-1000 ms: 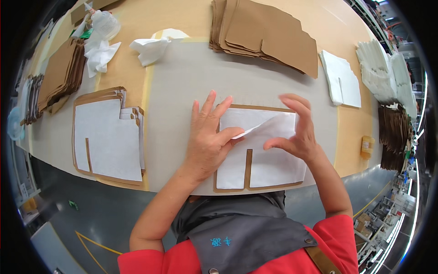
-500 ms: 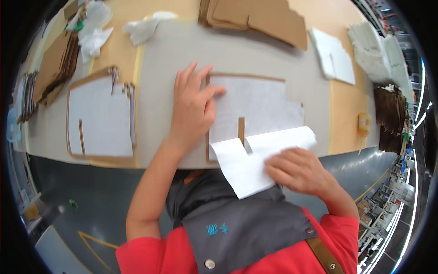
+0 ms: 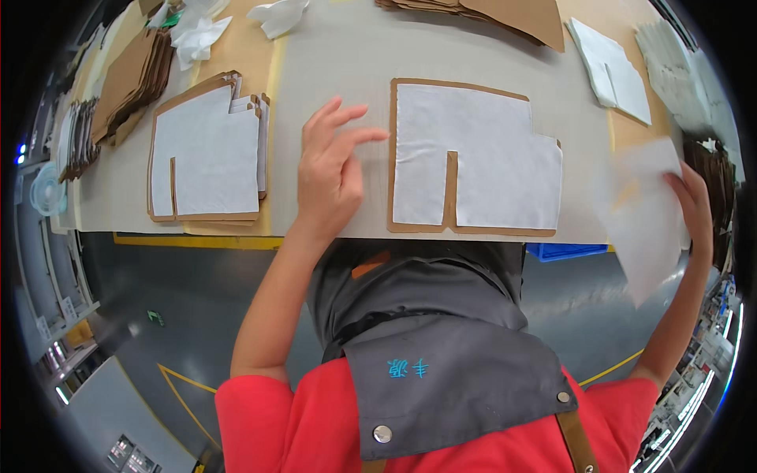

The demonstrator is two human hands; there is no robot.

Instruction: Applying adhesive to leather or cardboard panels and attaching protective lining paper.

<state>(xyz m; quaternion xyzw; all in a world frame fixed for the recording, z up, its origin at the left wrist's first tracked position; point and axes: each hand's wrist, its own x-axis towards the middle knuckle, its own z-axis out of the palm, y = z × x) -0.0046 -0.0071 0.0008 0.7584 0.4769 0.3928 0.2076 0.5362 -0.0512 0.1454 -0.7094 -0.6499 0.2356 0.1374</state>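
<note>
A notched brown panel (image 3: pixel 392 169) lies flat on the table in front of me, topped by a white layer (image 3: pixel 505 177) with brown showing round the edges and in a slot. Just left of it my left hand (image 3: pixel 330 177) hovers with fingers apart, holding nothing. Out at the right, my right hand (image 3: pixel 695 206) pinches the upper edge of a thin, see-through white paper sheet (image 3: pixel 643 236), which hangs down past the table edge. To the left, a stack of similar white-topped brown panels (image 3: pixel 214 154) has slightly uneven edges.
Brown panels (image 3: pixel 505 16) are piled at the far side, with more brown pieces (image 3: pixel 134 75) at the far left. White notched sheets (image 3: pixel 607 71) lie at the far right beside a larger white pile (image 3: pixel 670 75). Crumpled white paper (image 3: pixel 201 39) sits at the back left. A blue bin (image 3: pixel 568 251) shows below the table edge.
The white sheet that lay partly folded back over the panel has come off it. My right hand has carried it to the right. My left hand stays beside the panel.
</note>
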